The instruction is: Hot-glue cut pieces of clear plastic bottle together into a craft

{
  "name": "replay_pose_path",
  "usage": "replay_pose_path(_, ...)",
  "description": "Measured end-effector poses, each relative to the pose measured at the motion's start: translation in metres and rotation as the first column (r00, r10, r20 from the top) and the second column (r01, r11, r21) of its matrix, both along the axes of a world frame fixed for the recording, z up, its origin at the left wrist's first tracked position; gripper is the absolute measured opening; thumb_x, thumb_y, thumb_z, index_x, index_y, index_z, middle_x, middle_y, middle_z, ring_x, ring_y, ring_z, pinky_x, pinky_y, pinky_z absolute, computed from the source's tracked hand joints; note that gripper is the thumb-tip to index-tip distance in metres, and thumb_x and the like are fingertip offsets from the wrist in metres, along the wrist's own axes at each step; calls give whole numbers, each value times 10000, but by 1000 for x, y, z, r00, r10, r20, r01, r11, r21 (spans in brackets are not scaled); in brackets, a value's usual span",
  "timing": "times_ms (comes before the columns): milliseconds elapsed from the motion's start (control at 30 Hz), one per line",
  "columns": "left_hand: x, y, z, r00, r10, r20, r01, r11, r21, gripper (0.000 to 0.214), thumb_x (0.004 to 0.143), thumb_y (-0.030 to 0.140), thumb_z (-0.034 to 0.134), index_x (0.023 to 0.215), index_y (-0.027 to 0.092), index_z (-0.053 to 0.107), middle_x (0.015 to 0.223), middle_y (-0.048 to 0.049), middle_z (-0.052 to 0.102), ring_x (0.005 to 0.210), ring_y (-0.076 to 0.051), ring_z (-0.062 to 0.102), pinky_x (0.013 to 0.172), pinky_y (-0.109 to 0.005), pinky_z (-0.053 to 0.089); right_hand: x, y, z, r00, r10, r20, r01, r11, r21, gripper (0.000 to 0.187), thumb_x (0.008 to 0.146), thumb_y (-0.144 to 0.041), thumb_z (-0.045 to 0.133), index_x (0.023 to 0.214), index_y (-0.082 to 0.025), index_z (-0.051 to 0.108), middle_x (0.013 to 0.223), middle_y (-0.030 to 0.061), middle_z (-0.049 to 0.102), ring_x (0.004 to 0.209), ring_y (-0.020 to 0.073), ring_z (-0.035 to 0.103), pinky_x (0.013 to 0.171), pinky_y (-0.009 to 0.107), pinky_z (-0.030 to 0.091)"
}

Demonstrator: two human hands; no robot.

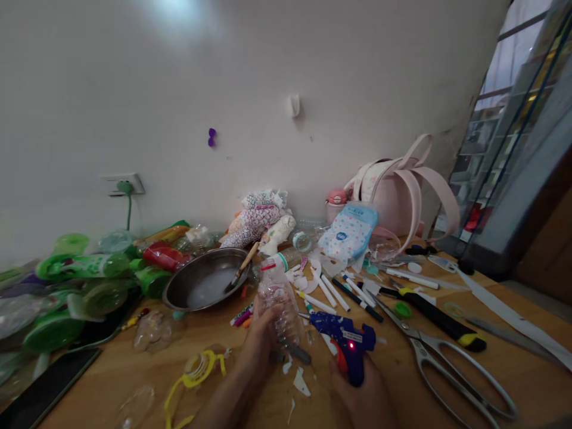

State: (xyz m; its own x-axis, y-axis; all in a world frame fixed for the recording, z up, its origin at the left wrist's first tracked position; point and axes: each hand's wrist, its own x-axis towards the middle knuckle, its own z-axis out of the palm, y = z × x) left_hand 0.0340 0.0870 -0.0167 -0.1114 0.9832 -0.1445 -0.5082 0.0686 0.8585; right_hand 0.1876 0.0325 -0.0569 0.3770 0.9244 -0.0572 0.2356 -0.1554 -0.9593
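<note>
My left hand (264, 325) is closed around a clear plastic bottle (282, 313) with a red cap, tilted near the middle of the table. In my right hand (364, 390) is a blue hot glue gun (346, 338) with an orange trigger and a lit red light. Its nozzle points left at the bottle's side; whether it touches the bottle I cannot tell. A dark grey stick-like piece (298, 353) lies by the bottle's lower end, with white scraps (301, 381) close by.
A metal bowl (179, 292) with a brush (243, 267) stands left of the bottle. Large scissors (420, 342) and a box cutter (442, 319) lie at right. Behind are markers (328, 290), a diaper pack (348, 232) and a pink backpack (391, 199). Plastic bottles (84, 266) crowd the left, near a phone (51, 387).
</note>
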Motion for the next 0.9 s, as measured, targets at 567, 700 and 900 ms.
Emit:
replay_pose_path(567, 0, -1, 1, 1000, -8, 14, 8, 1000, 9, 509, 659, 258, 701, 1126, 274, 500, 683, 74, 589, 525, -114, 516, 545, -242, 457, 0, 0, 3, 999, 17, 43, -16, 1000, -16, 237, 646, -425, 515, 719, -217, 601, 570, 15, 644, 571, 224, 635, 568, 289, 491)
replay_pose_path(700, -1, -1, 0, 1000, -16, 11, 16, 1000, 8, 490, 663, 276, 705, 1112, 275, 509, 686, 65, 594, 530, -121, 524, 526, -240, 444, -1, 1, -1, 1000, 19, 18, -19, 1000, 5, 241, 632, -421, 521, 722, -211, 597, 557, 20, 648, 549, 224, 631, 550, 291, 491)
replay_pose_path(900, 0, 0, 4, 1000, -5, 24, 5, 1000, -26, 521, 610, 267, 723, 1088, 265, 514, 628, 85, 576, 480, -105, 477, 514, -234, 428, -2, 2, 0, 1000, -4, -1, 4, 999, -35, 273, 617, -438, 534, 742, -211, 617, 558, 10, 650, 561, 218, 638, 556, 274, 492)
